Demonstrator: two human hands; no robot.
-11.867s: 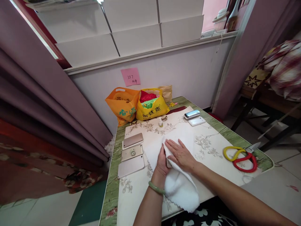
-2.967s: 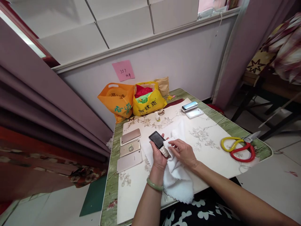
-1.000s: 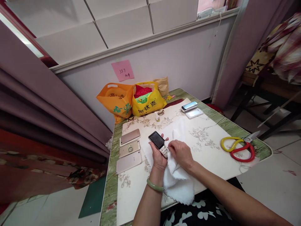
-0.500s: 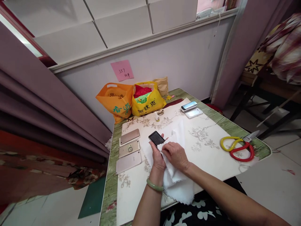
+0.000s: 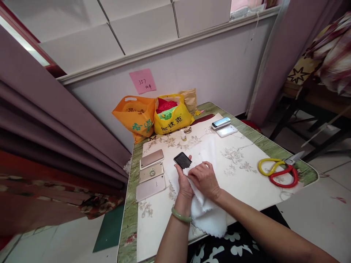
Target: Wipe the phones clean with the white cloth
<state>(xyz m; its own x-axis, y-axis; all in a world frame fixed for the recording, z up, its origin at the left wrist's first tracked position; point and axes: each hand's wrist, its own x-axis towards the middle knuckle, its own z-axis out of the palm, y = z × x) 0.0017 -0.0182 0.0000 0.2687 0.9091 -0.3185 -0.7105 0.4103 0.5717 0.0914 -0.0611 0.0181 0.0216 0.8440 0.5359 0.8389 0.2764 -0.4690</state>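
Note:
A dark-screened phone point(image 5: 182, 160) lies tilted in my left hand point(image 5: 185, 184), which grips it by its sides above the table. My right hand point(image 5: 205, 179) pinches a white cloth point(image 5: 208, 215) at the phone's lower right end and hides that part of it. The cloth hangs down from both hands toward my lap. To the left lie a rose-gold phone point(image 5: 151, 159), a gold phone with a ring holder point(image 5: 151, 172) and a pale pink phone point(image 5: 150, 188), all face down in a column.
Red-and-yellow-handled scissors point(image 5: 279, 170) rest at the table's right edge. Two phones point(image 5: 223, 127) lie at the far right. An orange bag point(image 5: 137, 117), a yellow bag point(image 5: 172, 118) and a small bottle point(image 5: 183, 135) stand at the back of the floral-covered table point(image 5: 159, 226).
The cloth and the fingers of my right hand have shifted slightly on the phone. My left hand keeps its hold, and the other objects stay in place.

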